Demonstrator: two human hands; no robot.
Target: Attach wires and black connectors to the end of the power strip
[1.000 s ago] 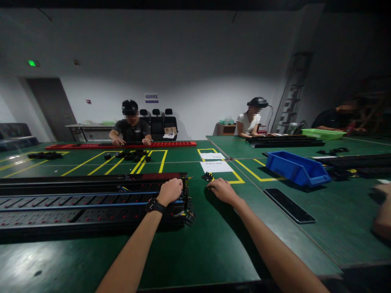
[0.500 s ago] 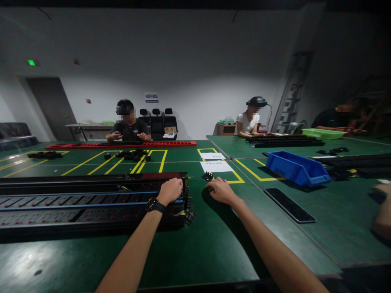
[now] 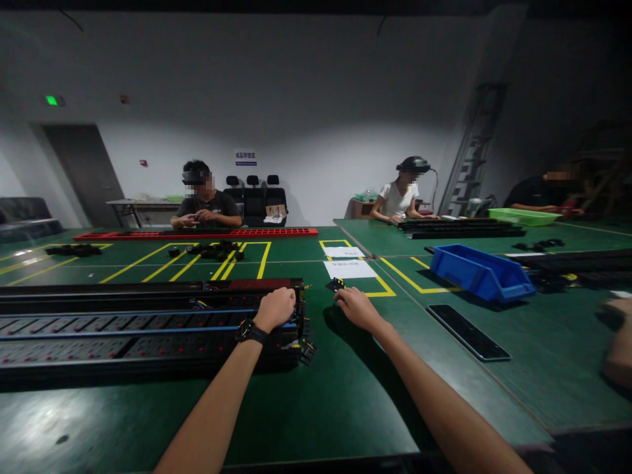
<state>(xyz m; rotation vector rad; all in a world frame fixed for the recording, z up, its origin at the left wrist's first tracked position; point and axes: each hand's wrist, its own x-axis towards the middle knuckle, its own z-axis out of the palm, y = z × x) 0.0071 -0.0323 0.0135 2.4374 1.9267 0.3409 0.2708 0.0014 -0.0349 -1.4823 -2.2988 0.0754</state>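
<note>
A long black rail assembly (image 3: 162, 326) with blue strips and rows of red dots lies across the left of the table. My left hand (image 3: 277, 308), a black watch at its wrist, is closed over the assembly's right end, its fingertips hidden. To the right, my right hand (image 3: 354, 306) is just above the green tabletop with its fingers pinched together at a small black part (image 3: 336, 284) that shows yellow spots. Loose black connector-like pieces (image 3: 308, 352) and short wires stick out of the rail's end between my hands.
A dark phone (image 3: 467, 332) and a blue bin (image 3: 478, 271) lie to the right. Paper sheets (image 3: 349, 269) sit beyond my right hand, black parts (image 3: 217, 251) and a red rail (image 3: 197, 234) farther back. Co-workers sit across the table; another person's arm (image 3: 619, 339) shows at the right edge.
My right hand has shifted very slightly, and the small black part at its fingertips has turned, showing more yellow. My left hand stays put. Across the table, a co-worker's hands have come together.
</note>
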